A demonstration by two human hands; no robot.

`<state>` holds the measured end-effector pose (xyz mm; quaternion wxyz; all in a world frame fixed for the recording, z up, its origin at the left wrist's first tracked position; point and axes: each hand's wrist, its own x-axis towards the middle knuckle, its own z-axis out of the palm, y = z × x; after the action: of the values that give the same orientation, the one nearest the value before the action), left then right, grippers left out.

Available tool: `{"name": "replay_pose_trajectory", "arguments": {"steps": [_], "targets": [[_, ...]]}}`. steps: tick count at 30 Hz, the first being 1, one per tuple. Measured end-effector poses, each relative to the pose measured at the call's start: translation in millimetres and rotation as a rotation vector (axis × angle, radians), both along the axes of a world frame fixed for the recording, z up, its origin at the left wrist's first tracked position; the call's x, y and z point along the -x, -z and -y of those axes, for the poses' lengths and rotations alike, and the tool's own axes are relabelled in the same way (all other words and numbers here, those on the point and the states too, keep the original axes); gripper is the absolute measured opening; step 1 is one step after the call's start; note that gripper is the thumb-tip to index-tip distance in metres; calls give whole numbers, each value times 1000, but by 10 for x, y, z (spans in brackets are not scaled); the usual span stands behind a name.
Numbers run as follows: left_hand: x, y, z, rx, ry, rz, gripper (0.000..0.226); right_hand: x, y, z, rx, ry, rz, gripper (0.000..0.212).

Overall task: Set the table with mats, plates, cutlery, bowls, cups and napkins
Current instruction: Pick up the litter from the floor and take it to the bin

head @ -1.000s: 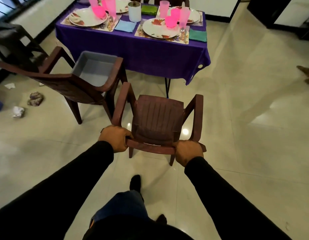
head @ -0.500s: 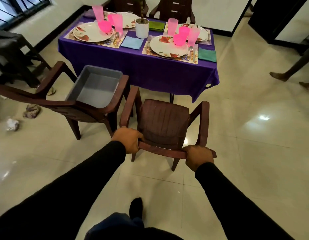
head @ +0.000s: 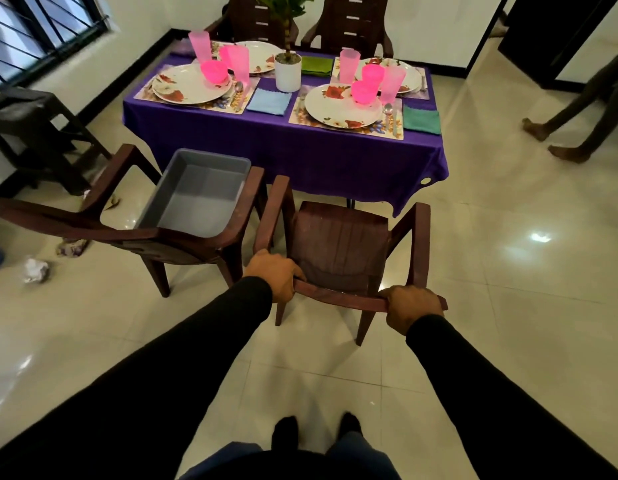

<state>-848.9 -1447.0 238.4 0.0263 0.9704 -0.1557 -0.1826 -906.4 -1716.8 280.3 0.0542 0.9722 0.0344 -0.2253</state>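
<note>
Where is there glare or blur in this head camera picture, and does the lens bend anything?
Head view: bright glare patches on the glossy cream floor tiles at right and lower left; wide-angle bending shows in the curved black-barred window and room edges; the passing person's bare legs are motion-smeared; the purple-clothed table and both hands, left hand and right hand, gripping the brown plastic chair, stay fairly sharp.
</note>
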Motion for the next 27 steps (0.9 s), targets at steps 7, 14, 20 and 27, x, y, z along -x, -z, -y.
{"name": "replay_pose_trajectory", "arguments": {"steps": [7,14,20,27], "targets": [[-66,58,102,-19,-74,-8,24,-161,-10,49,19,4,-57,31],[-165,10,140,-75,-69,-18,33,-301,25,95,20,6,-80,32],[-234,-98,268,-79,-82,-28,33,-459,47,190,22,-1,-86,32],[-271,-125,318,-110,-86,-29,30,-542,108,250,55,-32,-45,28]]}}
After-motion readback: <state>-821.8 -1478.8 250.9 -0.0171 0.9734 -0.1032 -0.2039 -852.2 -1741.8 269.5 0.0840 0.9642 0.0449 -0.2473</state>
